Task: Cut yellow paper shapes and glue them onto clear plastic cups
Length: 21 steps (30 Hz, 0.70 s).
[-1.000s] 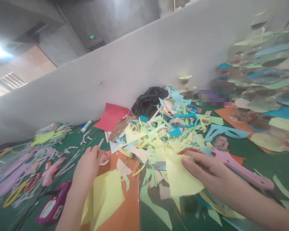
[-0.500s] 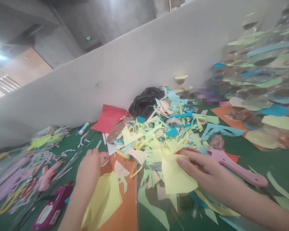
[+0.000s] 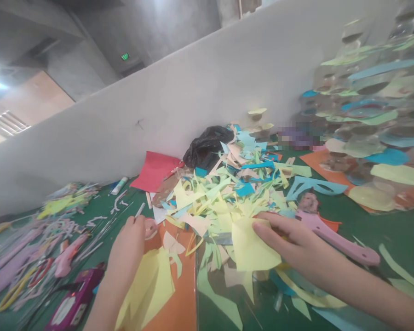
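Observation:
My right hand (image 3: 291, 243) lies with fingers stretched flat on a yellow paper square (image 3: 250, 246) at the near edge of a heap of coloured paper scraps (image 3: 227, 193). My left hand (image 3: 127, 241) is curled closed beside a small pink object (image 3: 151, 227); I cannot make out what its fingers hold. Below the left hand a crumpled yellow sheet (image 3: 152, 287) lies on an orange sheet (image 3: 181, 294). Just right of my right hand lies a pink tool with a long handle (image 3: 334, 236).
A green table (image 3: 393, 239) runs up to a white partition wall (image 3: 193, 101). A red sheet (image 3: 155, 170), black bag (image 3: 205, 149) and glue stick (image 3: 119, 185) lie near the wall. Pink and yellow scraps and a purple device (image 3: 74, 305) are left.
The view has drifted slightly. My right hand has slid a little left and up with the yellow square under it. My left hand has barely moved.

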Tool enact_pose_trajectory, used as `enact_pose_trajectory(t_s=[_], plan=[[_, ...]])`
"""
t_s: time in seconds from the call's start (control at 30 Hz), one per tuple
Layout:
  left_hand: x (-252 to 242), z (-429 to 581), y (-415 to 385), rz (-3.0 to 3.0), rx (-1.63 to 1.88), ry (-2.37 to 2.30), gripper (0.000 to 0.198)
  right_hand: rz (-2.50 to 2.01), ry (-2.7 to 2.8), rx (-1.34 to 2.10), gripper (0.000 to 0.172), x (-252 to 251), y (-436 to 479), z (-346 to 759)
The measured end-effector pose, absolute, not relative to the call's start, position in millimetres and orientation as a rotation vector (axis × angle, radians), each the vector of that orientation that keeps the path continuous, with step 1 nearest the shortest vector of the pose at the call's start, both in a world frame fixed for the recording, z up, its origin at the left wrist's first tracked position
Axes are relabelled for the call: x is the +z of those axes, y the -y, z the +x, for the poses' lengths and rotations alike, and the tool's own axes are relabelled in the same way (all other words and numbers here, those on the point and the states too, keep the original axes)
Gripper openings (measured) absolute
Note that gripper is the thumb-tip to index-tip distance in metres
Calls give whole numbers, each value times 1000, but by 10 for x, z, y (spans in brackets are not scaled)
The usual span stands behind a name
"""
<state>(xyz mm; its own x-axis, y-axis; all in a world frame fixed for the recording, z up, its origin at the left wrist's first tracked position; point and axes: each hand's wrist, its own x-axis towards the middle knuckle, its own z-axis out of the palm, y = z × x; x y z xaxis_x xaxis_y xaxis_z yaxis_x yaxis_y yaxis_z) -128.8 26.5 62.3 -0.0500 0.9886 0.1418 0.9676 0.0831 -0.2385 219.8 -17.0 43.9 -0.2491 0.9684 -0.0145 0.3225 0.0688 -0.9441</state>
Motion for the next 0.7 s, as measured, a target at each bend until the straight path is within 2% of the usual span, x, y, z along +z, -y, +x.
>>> enact_pose_trajectory(t_s=[0.17,0.43,0.7], plan=[[681,-1405,-312,-2100,-48,2178,30,-1320,1644,1178,46,438,174,2197],[875,-1427,-338,-1901,-435,2612,49,-1312,1674,1212,46,493,184,2208],[1070,-1293,-418,-1969,-1074,2574,34,-1276,1696,1233,46,417,162,2211]])
